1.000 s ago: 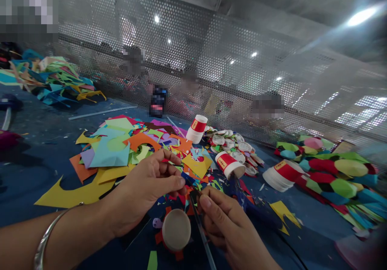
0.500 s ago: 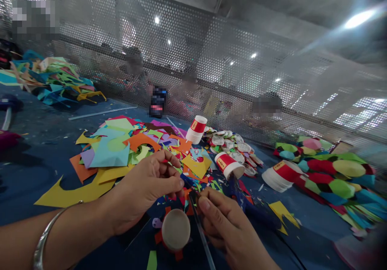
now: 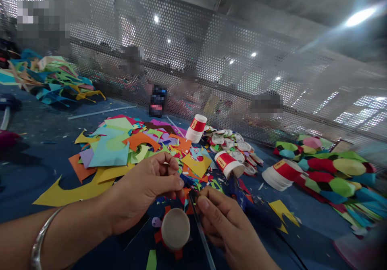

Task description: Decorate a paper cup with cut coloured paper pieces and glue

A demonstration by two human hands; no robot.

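My left hand [image 3: 160, 177], fingers closed in a pinch, grips one end of a narrow dark blue strip [image 3: 188, 182]. At its other end is my right hand [image 3: 220, 217], thumb and forefinger pressed together. A slim stick [image 3: 203, 235], dark at the top and translucent below, runs down beside the right fingers; whether it is held I cannot tell. Below my hands is a paper cup [image 3: 175, 229], its pale round bottom facing up. Red and orange tabs stick out around it, and a small purple face piece [image 3: 156, 222] is at its left side.
Coloured paper scraps [image 3: 111, 149] are heaped ahead. Paper cups [image 3: 196, 128] and another cup stack [image 3: 281, 175] stand near round pieces [image 3: 237, 157]. A blue glue gun [image 3: 256, 211] with a cord lies right, before finished paper crafts [image 3: 338, 173]. A perforated screen [image 3: 181, 52] rises behind.
Almost nothing differs. My left forearm has shifted slightly left and the view has moved a little; both hands keep their pinch in the same place.
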